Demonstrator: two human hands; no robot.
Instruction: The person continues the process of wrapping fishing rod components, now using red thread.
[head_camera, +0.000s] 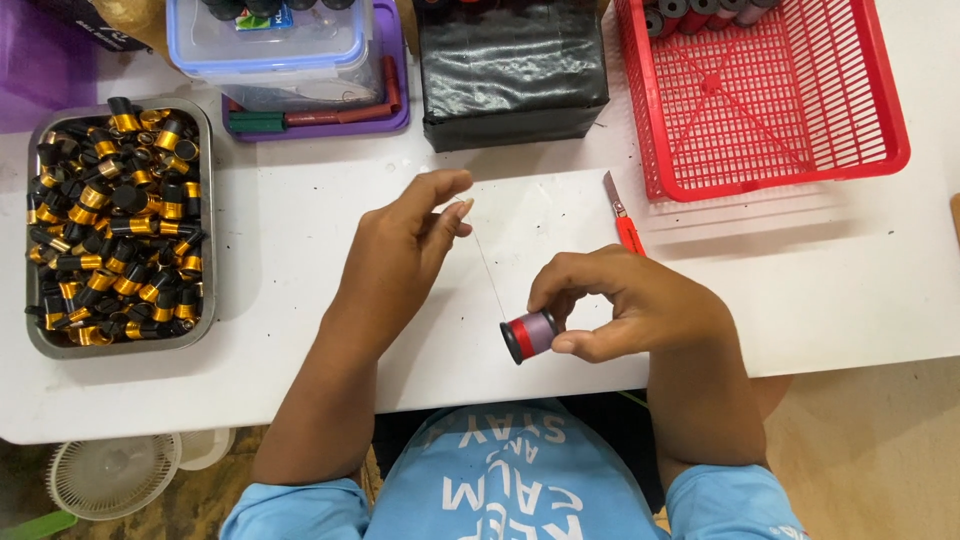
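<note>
My right hand (625, 300) grips a small spool (528, 335) with black ends, a red band and pale purple thread, just above the near edge of the white table (300, 230). A thin thread (488, 265) runs from the spool up to my left hand (405, 240), which pinches its free end between thumb and fingertips. The two hands are about a hand's width apart over the table's middle.
A metal tray (30, 330) full of black-and-gold spools sits at the left. A red plastic basket (880, 100) holds several finished spools at the far right. A red-handled knife (622, 220), a black box (510, 75) and a clear tub (270, 45) on a purple lid lie beyond my hands.
</note>
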